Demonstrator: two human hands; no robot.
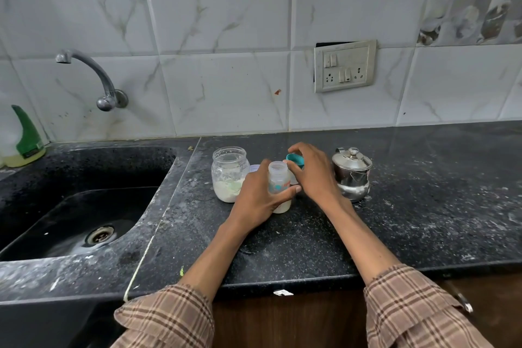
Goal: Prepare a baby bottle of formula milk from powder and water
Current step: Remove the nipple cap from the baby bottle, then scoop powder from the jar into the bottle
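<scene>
I have the bottle (279,186) standing uncapped on the tabletop (423,206), my left hand (261,198) wrapped round its middle, thumb across the front. It looks light, stiff plastic, likely slick, so I judge mid-body the safest hold. Pale formula sits in its base. Just right of the bottle, my right hand (312,171) curls its fingers (295,150) over the teal cap (295,160), gripping it. Left of the bottle stands an open jar (229,174), roughly a third full of white powder. Right of the bottle, beyond my hand, is a lidded steel pot (351,174); its contents are hidden.
</scene>
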